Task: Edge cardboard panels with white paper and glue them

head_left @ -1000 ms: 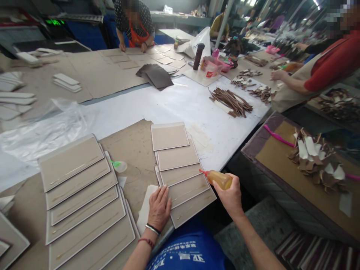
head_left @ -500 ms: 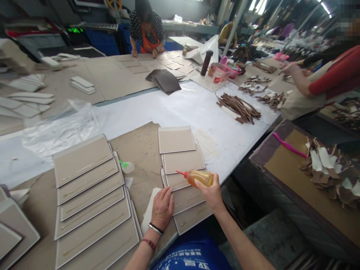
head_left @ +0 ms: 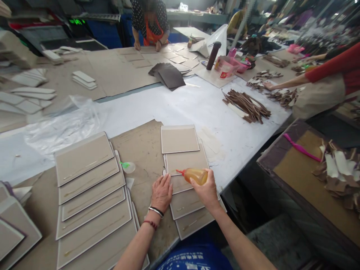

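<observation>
My right hand grips a squeeze bottle of amber liquid, tipped sideways, its red nozzle pointing left over a beige panel. My left hand lies flat, fingers stretched, at the left edge of this overlapping row of panels. Lower in the row, a panel and the nearest panel carry thin glossy streaks. Left of my hands, a second overlapping row of beige panels shows a long glossy line on several of them.
A small clear bottle with a green tip lies between the rows. Crumpled plastic film, dark sheets and brown strips lie farther back. One co-worker stands across the table; another's red sleeve reaches in from the right.
My left hand has moved up along the panels' left edge. The bottle has shifted slightly relative to the panels, toward the upper ones. The red-sleeved co-worker's arm now stretches to the strips.
</observation>
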`<state>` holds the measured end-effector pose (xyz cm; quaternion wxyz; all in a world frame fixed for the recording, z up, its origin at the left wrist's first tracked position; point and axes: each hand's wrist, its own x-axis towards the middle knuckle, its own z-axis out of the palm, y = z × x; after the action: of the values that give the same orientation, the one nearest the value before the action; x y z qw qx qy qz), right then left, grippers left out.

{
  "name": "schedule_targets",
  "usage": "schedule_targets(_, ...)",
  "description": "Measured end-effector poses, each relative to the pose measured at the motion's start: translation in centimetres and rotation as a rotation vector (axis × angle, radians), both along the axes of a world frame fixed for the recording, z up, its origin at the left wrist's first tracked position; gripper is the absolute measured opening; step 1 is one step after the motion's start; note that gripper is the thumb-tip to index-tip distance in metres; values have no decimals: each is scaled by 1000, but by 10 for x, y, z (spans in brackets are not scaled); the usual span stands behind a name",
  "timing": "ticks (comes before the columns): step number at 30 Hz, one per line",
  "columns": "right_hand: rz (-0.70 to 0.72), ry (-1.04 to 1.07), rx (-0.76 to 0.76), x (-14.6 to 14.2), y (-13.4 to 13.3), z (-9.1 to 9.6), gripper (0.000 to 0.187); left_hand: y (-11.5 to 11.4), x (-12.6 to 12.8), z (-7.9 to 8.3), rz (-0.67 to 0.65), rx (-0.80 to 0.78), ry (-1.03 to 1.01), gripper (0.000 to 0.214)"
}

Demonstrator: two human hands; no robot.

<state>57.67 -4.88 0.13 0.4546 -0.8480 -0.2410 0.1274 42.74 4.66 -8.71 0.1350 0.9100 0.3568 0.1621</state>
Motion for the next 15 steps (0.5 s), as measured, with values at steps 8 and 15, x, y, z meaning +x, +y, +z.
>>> schedule_targets(8, -100, -121, -44, 29, -30, 1, 45, 0, -4, -3, -2, 9, -37, 38)
schedule_targets(15, -238, -228, -103, 58, -57, 6, 47, -1, -7, -4, -11, -9, -65, 41)
